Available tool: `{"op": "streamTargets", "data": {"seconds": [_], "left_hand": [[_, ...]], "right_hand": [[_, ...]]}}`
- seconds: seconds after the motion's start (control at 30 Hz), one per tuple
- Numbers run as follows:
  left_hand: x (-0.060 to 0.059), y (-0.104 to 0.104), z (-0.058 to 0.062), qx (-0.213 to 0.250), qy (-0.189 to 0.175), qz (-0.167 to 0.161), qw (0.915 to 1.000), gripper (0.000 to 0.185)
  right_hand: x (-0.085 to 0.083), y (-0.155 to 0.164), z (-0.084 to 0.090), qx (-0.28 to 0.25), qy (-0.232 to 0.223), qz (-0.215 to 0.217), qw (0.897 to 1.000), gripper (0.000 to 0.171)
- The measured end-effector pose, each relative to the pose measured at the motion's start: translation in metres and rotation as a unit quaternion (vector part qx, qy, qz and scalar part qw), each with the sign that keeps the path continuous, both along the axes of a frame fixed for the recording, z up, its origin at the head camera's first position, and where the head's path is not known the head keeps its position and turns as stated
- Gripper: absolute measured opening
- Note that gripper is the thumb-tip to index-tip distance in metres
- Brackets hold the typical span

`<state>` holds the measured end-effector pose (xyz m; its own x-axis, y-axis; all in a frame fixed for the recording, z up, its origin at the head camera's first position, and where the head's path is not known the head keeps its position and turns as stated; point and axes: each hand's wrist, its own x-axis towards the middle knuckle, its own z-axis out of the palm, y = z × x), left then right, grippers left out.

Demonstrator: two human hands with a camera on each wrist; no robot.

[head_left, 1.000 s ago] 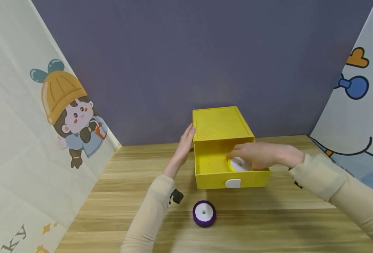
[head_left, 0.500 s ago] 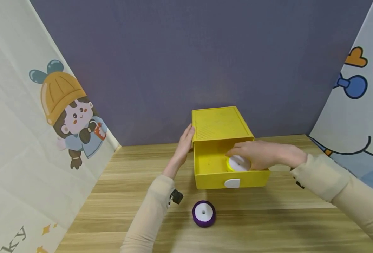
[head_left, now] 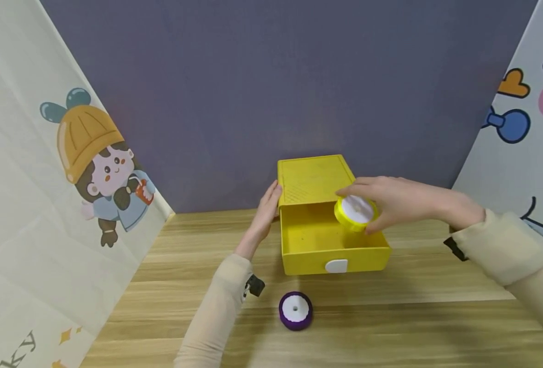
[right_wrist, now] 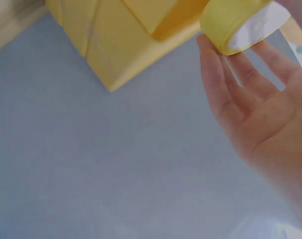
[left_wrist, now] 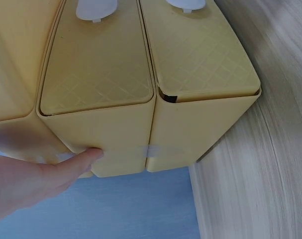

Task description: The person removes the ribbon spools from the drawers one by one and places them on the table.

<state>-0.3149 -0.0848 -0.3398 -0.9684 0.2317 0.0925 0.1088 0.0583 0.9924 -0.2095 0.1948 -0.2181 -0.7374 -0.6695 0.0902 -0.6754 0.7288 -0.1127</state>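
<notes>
We note the right hand [head_left: 398, 202] pinching the yellow tape roll [head_left: 355, 212] above the open drawer [head_left: 333, 244]; left hand [head_left: 267, 212], fingers straight, braces the box [head_left: 315, 179].

Your right hand [head_left: 393, 203] covers the far side of the yellow ribbon roll [head_left: 356, 212] in the head view, and in the right wrist view the roll [right_wrist: 240, 25] runs off the top edge, so you cannot tell how the thumb sits on it. Your left hand [head_left: 267, 212] lies behind the yellow drawer box [head_left: 315, 179], so where its palm meets the box stays hidden. In the left wrist view that box [left_wrist: 141, 99] appears doubled and smeared.
</notes>
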Motion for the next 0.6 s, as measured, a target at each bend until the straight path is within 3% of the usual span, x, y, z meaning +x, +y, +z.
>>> {"op": "streamTargets", "data": {"seconds": [0.2, 0.6], "left_hand": [[-0.001, 0.0, 0.0, 0.001, 0.001, -0.002, 1.0, 0.067], [0.0, -0.001, 0.0, 0.004, 0.002, -0.005, 1.0, 0.066]], "right_hand": [[0.002, 0.02, 0.01, 0.008, 0.029, -0.025, 0.999, 0.08], [0.004, 0.056, 0.004, 0.023, 0.007, -0.095, 0.995, 0.084]]}}
